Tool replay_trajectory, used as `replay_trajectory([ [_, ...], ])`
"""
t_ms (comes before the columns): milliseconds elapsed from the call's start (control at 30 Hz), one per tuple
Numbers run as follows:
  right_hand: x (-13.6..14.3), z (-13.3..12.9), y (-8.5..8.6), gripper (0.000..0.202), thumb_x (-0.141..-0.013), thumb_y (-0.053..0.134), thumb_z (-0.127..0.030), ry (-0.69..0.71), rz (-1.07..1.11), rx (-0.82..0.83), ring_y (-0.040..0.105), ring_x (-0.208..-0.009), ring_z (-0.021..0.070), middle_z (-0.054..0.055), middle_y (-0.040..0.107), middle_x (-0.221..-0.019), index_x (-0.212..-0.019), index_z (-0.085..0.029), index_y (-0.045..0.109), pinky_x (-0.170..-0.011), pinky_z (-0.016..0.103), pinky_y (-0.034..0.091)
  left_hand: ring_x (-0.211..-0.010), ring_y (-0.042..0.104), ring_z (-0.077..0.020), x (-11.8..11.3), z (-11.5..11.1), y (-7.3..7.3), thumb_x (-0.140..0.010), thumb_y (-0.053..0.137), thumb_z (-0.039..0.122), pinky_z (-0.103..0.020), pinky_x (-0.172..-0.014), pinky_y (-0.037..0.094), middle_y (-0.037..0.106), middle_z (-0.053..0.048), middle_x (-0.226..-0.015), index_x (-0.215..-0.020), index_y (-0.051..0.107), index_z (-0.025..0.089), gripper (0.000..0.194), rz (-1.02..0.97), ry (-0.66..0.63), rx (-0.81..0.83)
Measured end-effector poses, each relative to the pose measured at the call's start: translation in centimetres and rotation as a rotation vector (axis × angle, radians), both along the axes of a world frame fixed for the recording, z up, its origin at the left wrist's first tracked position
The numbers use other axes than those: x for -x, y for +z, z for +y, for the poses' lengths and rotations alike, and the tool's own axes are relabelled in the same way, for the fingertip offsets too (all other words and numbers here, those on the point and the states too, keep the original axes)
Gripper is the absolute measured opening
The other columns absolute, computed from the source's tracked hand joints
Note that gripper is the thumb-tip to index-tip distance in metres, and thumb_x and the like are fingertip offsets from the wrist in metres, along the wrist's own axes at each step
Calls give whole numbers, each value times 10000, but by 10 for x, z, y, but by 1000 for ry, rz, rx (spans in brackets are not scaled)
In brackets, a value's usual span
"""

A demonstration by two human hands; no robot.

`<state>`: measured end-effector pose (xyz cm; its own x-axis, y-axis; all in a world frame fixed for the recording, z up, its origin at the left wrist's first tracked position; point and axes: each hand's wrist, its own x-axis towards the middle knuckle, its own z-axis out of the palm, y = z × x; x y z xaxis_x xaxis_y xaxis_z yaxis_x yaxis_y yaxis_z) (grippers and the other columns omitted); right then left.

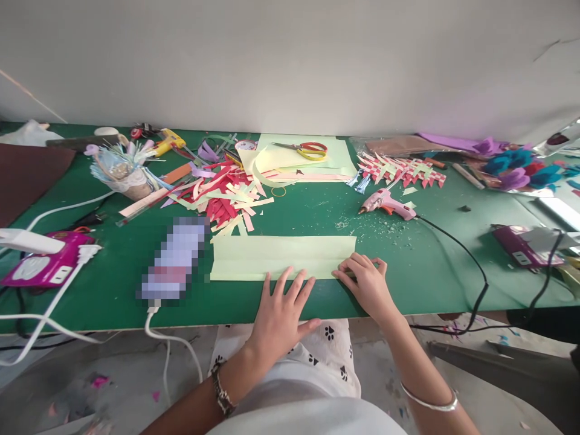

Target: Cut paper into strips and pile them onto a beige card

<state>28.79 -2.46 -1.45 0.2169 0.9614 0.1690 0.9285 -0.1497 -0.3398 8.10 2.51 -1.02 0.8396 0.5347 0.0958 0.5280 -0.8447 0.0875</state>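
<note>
Resting with fingers spread, the left hand (280, 311) touches the pale green paper (276, 257). The right hand (369, 287) pinches the paper's right end. A pink glue gun (383, 200) lies beyond.

The left hand (277, 317) is palm down, fingers spread and pointing forward, thumb stretched sideways. Right of the left hand, the right hand (369, 284) curls its fingers, thumb and forefinger close. The right forearm (413, 356) slants inward.
</note>
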Motion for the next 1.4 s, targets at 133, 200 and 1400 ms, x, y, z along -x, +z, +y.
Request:
replay_trajectory([
  [133,-1,0,-1,318,-909,398,-386,-4,17,11,534,-764,145,-14,570,-724,-687,-193,519,-807,348,195,-1300,296,-267,19,7,0,-886,281,541,-435,-1049,246,328,-36,-1440,-1402,274,175,633,5,-44,-18],
  [200,-1,-1,0,317,-907,399,-397,-3,31,21,530,-767,149,-11,568,-731,-695,-193,515,-820,359,188,-1308,290,-263,34,10,0,-889,283,533,-424,-1059,226,306,-35,-1448,-1414,235,165,643,16,-24,-29],
  [1400,66,6,9,589,-916,233,-501,442,-183,152,223,-1348,208,-14,225,-1467,-1439,-249,130,-1089,462,174,-1298,320,-304,92,15,2,-872,329,500,-595,-1045,169,382,-77,-1399,-1418,224,220,622,25,358,-53],
])
